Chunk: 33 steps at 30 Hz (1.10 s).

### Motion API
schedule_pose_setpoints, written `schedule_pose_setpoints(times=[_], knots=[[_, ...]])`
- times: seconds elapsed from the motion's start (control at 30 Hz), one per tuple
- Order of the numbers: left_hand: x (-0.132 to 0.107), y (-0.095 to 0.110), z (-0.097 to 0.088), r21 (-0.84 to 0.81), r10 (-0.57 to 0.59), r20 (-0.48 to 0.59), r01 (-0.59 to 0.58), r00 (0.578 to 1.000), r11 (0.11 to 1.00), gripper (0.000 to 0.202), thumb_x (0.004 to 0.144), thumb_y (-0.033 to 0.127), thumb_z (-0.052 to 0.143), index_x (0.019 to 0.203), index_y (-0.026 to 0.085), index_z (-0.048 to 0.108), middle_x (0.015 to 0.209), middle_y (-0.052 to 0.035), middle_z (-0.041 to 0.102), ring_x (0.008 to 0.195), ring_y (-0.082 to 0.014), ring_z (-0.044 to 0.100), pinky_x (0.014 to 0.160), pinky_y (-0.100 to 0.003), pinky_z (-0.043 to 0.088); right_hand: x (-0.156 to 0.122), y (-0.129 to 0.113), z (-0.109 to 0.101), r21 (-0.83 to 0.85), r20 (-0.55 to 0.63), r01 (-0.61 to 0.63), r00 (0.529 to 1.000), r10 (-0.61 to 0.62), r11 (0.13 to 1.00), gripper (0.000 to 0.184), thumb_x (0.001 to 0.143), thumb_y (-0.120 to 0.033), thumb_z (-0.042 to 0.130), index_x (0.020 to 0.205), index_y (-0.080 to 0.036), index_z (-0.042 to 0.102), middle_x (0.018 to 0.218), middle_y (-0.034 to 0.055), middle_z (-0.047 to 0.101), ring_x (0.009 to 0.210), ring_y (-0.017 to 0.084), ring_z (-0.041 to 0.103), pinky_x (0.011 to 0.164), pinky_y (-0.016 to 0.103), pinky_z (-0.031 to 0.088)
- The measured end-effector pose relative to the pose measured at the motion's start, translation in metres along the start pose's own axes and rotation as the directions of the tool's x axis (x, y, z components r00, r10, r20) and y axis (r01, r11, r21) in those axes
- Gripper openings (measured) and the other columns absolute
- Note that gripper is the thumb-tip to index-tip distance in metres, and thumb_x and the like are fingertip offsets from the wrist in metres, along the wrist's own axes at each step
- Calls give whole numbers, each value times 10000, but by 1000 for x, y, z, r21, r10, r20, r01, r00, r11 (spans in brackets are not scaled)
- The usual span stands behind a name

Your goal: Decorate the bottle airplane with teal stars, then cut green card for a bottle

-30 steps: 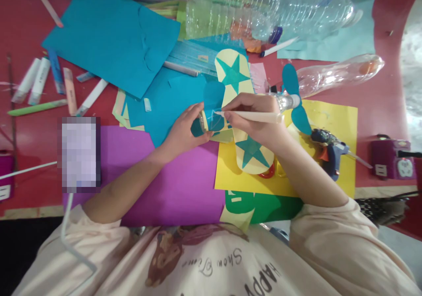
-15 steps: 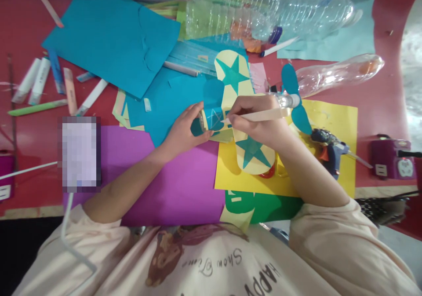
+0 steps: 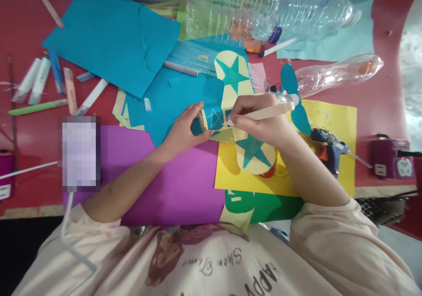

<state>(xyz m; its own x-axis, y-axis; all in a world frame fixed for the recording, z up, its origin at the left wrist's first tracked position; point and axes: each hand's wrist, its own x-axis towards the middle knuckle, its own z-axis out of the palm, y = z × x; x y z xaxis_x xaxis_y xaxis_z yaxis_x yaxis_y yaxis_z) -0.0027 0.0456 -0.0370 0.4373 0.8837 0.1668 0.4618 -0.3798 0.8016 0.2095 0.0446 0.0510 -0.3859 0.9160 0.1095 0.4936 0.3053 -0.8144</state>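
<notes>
A model plane made from a clear plastic bottle lies in front of me. Its pale yellow wing (image 3: 235,69) carries green stars, and a blue propeller (image 3: 290,79) is fixed at the bottle's neck. My left hand (image 3: 184,131) grips the rear of the bottle between thumb and fingers. Pinched in my right hand (image 3: 260,120) is a white marker (image 3: 273,111), slanted with its tip at the blue paper patch (image 3: 216,118) on the plane's body. White crossing lines show on that patch. My right hand covers the middle of the wing and much of the bottle.
Purple card (image 3: 171,181) and yellow card (image 3: 339,146) lie beneath my arms. A glue gun (image 3: 332,153) rests at right. Clear bottles (image 3: 231,19) lie at the back, with several markers (image 3: 41,80) at left near a blurred phone (image 3: 79,153). Blue sheets (image 3: 112,36) overlap behind.
The marker has shifted slightly, its back end moving a little up and right and its tip slightly lower. My left hand has kept its hold on the plane.
</notes>
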Motion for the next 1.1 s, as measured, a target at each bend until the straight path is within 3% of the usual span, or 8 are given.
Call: schedule_pose_setpoints(times=[0.1,0.23,0.53,0.77,0.9,1.1], knots=[[0,2,-1,-3,-14,7,14,1000,1000,611,829,603,639,1286,227,488,1308,-123,591,1161,-282,598,949,-412,517,-1,1,4,56,-44,23,999,-21,998,148,806,-231,589,667,-187,612,613,-14,589,572,103,486,515,247,358],[2,4,-3,-1,-10,8,10,1000,1000,626,814,666,620,1259,242,500,1264,-100,616,1214,-306,558,953,-435,513,-1,2,11,102,-18,85,996,-83,991,199,855,-374,638,804,-189,689,686,-4,642,560,88,485,522,250,379],[3,4,-2,22,-22,30,21,999,1000,708,817,757,532,1241,191,481,1298,-137,586,1202,-314,558,944,-477,516,-1,4,14,55,-7,39,999,-39,998,339,859,-546,626,824,-218,705,734,20,687,603,120,560,546,275,421],[2,2,-2,14,-10,9,10,1000,1000,632,819,674,602,1250,224,496,1260,-126,609,1218,-323,562,932,-460,526,-1,3,14,52,0,55,998,-55,997,214,867,-425,645,828,-225,713,775,30,711,649,138,608,584,283,461],[2,2,-2,2,-7,-2,7,1000,1000,575,820,593,655,1262,261,497,1256,-105,624,1249,-315,548,959,-449,516,-1,4,13,33,13,30,999,-30,999,231,872,-429,634,837,-221,730,782,36,714,658,136,611,571,273,458],[2,2,-3,-3,-14,21,14,1000,1000,609,823,636,628,1264,239,493,1283,-115,606,1246,-322,544,957,-466,516,-1,4,14,27,3,112,994,-112,993,240,870,-361,621,874,-152,740,800,58,725,678,134,634,595,260,465]])
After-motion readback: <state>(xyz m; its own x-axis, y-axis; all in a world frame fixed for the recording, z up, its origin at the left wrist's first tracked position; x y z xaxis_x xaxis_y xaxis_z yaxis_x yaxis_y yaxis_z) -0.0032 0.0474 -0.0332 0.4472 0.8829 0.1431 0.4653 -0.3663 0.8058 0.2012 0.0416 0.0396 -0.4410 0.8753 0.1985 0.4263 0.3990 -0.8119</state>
